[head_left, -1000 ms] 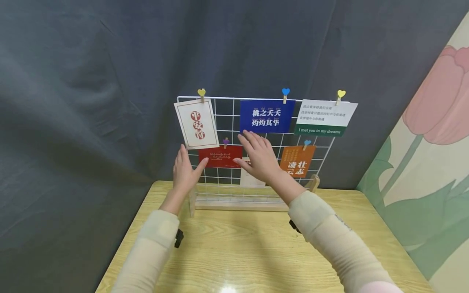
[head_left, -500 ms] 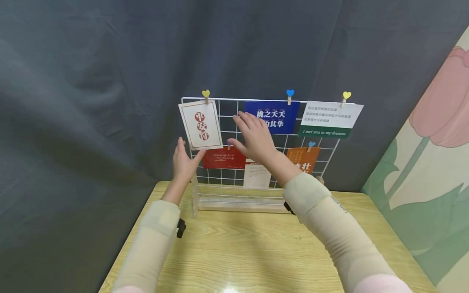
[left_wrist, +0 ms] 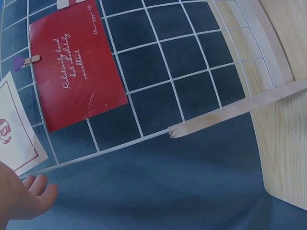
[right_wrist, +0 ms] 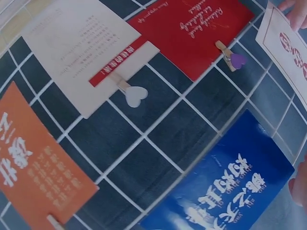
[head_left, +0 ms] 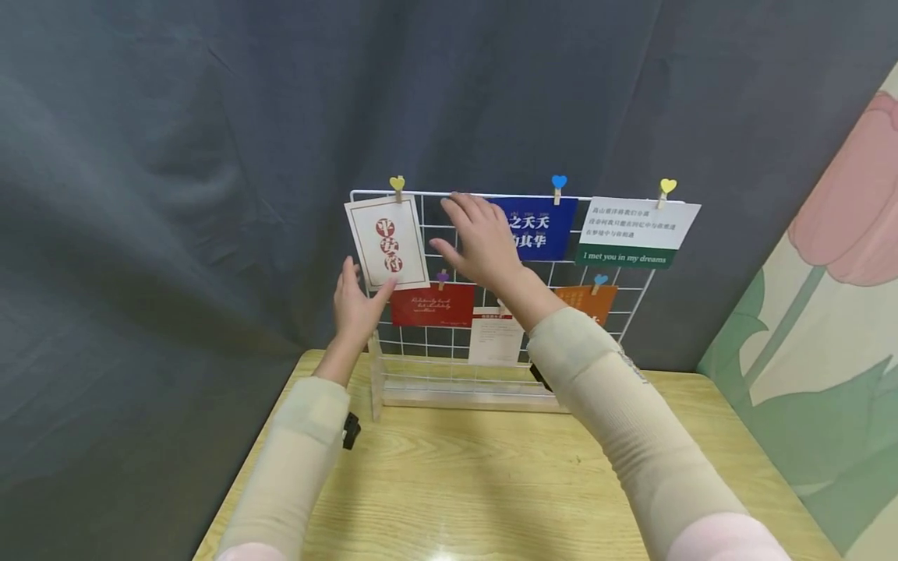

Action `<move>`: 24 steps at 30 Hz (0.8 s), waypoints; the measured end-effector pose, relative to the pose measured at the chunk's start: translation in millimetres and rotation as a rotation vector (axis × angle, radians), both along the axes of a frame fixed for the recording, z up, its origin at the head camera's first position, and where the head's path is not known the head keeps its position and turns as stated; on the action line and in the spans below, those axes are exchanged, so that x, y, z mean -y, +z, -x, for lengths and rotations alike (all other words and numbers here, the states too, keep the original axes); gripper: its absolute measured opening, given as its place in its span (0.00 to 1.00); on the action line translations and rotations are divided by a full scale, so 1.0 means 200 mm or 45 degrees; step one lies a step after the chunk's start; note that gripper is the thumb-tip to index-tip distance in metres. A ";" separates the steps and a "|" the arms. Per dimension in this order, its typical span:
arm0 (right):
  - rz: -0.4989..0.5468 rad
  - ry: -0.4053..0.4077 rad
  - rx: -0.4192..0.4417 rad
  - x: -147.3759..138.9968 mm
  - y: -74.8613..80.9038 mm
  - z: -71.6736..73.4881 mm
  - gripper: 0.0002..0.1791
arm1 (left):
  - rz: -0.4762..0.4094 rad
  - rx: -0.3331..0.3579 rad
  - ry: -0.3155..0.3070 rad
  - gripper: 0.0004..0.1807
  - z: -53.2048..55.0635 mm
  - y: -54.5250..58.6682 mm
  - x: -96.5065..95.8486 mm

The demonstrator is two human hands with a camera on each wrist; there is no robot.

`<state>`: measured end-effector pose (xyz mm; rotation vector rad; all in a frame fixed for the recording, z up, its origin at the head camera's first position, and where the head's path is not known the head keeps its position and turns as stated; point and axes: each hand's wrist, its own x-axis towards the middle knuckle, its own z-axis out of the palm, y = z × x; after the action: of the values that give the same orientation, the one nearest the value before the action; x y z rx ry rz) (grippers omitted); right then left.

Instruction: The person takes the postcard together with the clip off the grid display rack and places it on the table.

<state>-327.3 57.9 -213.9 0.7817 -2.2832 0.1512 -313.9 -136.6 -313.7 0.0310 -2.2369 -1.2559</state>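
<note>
A white card with red round characters hangs tilted from a heart-topped yellow clip at the upper left of the white wire grid. My left hand is at the card's lower part, thumb over its front near the lower edge, fingers extended at the grid's left side. My right hand reaches up with fingers extended toward the top rail, overlapping the left part of the blue card. In the right wrist view, fingertips show at the right edge beside the blue card.
Below hang a red card with a purple clip, a cream card and an orange card. A white-and-green card hangs upper right. The grid stands in a wooden base on the wooden table.
My right hand has moved up and slightly left, from in front of the cream card to the top rail. My left hand has risen a little, its thumb now over the white card.
</note>
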 end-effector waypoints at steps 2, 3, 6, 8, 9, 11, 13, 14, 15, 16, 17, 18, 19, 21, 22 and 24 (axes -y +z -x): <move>-0.001 -0.023 -0.006 0.01 0.02 0.01 0.32 | -0.001 -0.021 0.012 0.43 0.01 0.00 0.00; -0.001 -0.029 -0.011 0.02 0.03 0.01 0.31 | -0.005 -0.032 0.015 0.43 0.01 0.00 0.00; -0.011 -0.049 -0.005 0.05 0.07 0.02 0.31 | -0.022 -0.077 0.028 0.41 0.02 0.00 0.00; -0.014 -0.063 0.019 0.08 0.09 0.03 0.31 | -0.032 -0.102 0.036 0.40 0.02 0.00 0.00; -0.010 -0.069 0.038 0.09 0.10 0.03 0.31 | -0.041 -0.115 0.040 0.39 0.03 0.00 0.00; -0.002 -0.103 0.097 0.13 0.13 0.04 0.31 | -0.059 -0.145 0.048 0.38 0.04 0.01 0.00; 0.037 -0.127 0.179 0.16 0.15 0.05 0.32 | -0.083 -0.173 0.045 0.36 0.04 0.01 0.00; 0.064 -0.132 0.220 0.17 0.16 0.06 0.32 | -0.097 -0.185 0.043 0.36 0.05 0.01 0.00; 0.088 -0.141 0.262 0.19 0.17 0.07 0.33 | -0.111 -0.197 0.039 0.35 0.05 0.01 0.01; 0.110 -0.145 0.303 0.21 0.18 0.07 0.33 | -0.123 -0.205 0.037 0.35 0.05 0.02 0.01; 0.138 -0.140 0.343 0.22 0.19 0.08 0.33 | -0.137 -0.212 0.032 0.34 0.05 0.02 0.01; 0.163 -0.133 0.378 0.23 0.20 0.08 0.33 | -0.146 -0.214 0.031 0.34 0.06 0.02 0.01; 0.184 -0.126 0.410 0.25 0.20 0.09 0.33 | -0.159 -0.217 0.028 0.34 0.06 0.03 0.01; 0.210 -0.118 0.453 0.28 0.21 0.09 0.33 | -0.181 -0.214 0.019 0.33 0.06 0.03 0.01; 0.221 -0.114 0.472 0.29 0.22 0.09 0.33 | -0.191 -0.211 0.012 0.34 0.06 0.04 0.02; 0.243 -0.105 0.502 0.31 0.23 0.09 0.34 | -0.213 -0.195 0.002 0.34 0.06 0.05 0.02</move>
<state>-345.4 -4.9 -168.3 0.5966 -2.6147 0.5169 -326.7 -140.0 -303.1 -0.0001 -1.9983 -1.3938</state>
